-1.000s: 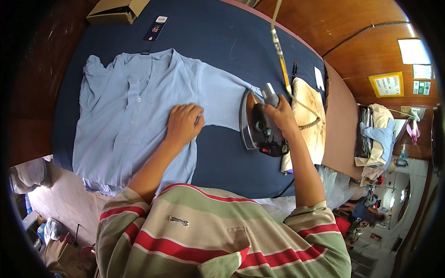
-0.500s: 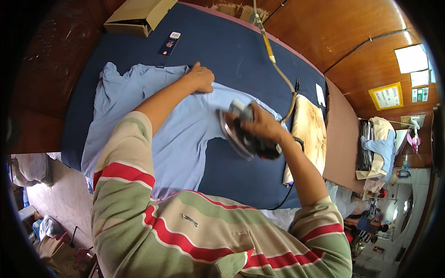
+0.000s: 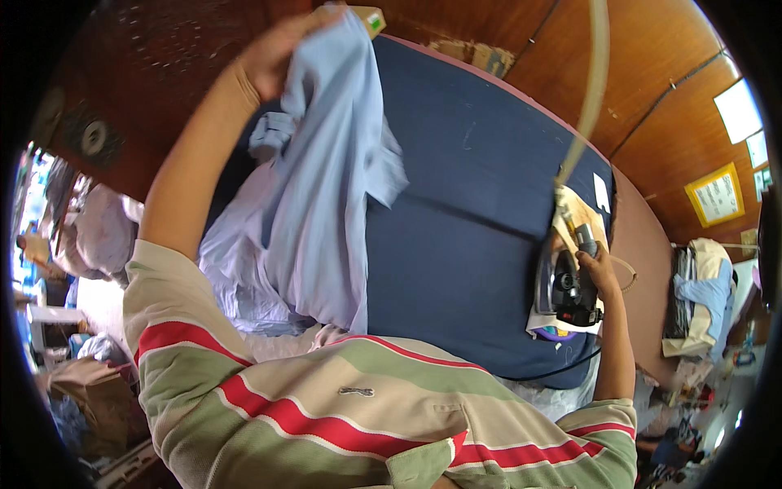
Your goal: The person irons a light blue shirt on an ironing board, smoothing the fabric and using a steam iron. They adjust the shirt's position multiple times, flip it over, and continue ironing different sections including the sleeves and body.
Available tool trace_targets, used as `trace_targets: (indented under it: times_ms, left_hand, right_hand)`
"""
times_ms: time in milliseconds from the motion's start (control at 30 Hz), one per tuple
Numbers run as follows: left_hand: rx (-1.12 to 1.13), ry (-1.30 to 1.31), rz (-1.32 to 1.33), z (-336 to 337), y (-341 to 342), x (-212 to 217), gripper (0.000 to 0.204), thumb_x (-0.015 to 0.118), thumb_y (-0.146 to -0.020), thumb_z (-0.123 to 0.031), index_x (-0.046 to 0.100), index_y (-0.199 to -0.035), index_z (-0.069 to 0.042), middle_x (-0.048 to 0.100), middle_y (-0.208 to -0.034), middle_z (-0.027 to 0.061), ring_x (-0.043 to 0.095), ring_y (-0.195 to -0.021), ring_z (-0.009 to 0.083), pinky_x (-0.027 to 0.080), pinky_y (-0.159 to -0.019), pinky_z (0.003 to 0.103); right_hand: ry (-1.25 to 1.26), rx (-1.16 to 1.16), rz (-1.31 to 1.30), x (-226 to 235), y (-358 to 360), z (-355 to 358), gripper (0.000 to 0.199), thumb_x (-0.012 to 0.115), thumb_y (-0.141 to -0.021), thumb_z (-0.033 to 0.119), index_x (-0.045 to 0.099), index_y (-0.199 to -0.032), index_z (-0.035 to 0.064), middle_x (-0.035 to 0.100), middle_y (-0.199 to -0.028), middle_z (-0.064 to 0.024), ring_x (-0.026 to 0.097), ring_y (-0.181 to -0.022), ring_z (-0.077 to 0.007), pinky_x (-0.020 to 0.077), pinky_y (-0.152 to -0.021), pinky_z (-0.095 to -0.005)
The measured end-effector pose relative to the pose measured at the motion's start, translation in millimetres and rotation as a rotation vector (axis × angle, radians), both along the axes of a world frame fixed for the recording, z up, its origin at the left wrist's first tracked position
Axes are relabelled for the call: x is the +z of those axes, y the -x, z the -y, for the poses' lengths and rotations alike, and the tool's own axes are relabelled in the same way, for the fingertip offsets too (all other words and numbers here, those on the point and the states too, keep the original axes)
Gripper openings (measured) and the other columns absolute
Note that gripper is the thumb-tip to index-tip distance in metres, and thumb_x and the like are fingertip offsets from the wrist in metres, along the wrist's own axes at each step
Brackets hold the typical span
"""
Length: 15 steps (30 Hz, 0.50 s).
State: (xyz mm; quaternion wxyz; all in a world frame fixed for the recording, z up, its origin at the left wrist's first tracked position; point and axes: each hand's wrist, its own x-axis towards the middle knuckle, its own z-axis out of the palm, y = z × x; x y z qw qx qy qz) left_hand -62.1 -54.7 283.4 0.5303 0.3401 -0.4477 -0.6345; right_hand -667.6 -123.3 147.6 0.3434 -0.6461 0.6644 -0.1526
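A light blue shirt (image 3: 326,196) hangs from my left hand (image 3: 285,50), lifted at the far left. My left fingers are closed on its upper end, and its lower part lies crumpled on the navy-covered ironing table (image 3: 456,244) close to my body. On the right, my right hand (image 3: 599,267) grips the handle of a black steam iron (image 3: 568,285). The iron rests over a scorched cream cloth pad (image 3: 533,322) near the table's right edge. A beige hose (image 3: 588,122) runs up from the iron.
A cardboard box (image 3: 371,19) shows partly behind my left hand. Wooden walls (image 3: 652,49) stand at the back. Folded clothes (image 3: 702,297) are stacked at the far right. A black cord (image 3: 554,373) crosses the table's near right corner.
My left hand has lifted the shirt off the table, up and to the left. My right hand has carried the iron from the shirt rightward to the cloth pad.
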Motion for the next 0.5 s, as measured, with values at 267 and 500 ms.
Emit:
trace_targets:
  times_ms: [267, 500]
  left_hand:
    - [1.033, 0.583, -0.26, -42, -57, 156, 0.019, 0.06, -0.086, -0.024, 0.055, -0.096, -0.009, 0.061, -0.091, 0.0037, 0.059, -0.085, 0.0204, 0.048, -0.079, 0.039]
    - [0.996, 0.727, -0.091, -37, 9, 187, 0.013, 0.058, -0.086, -0.019, 0.054, -0.098, -0.016, 0.056, -0.088, 0.0025, 0.054, -0.083, 0.0194, 0.045, -0.077, 0.041]
  right_hand:
    - [0.047, 0.018, 0.009, -32, 42, 61, 0.039, 0.063, -0.079, 0.021, 0.049, -0.109, -0.0005, 0.052, -0.068, -0.0031, 0.055, -0.053, -0.0183, 0.0488, -0.05, -0.0327]
    - [0.937, 0.455, -0.13, 47, -86, 18, 0.043, 0.065, -0.077, 0.009, 0.054, -0.118, 0.0045, 0.052, -0.123, -0.0131, 0.052, -0.108, -0.0265, 0.0424, -0.088, -0.0336]
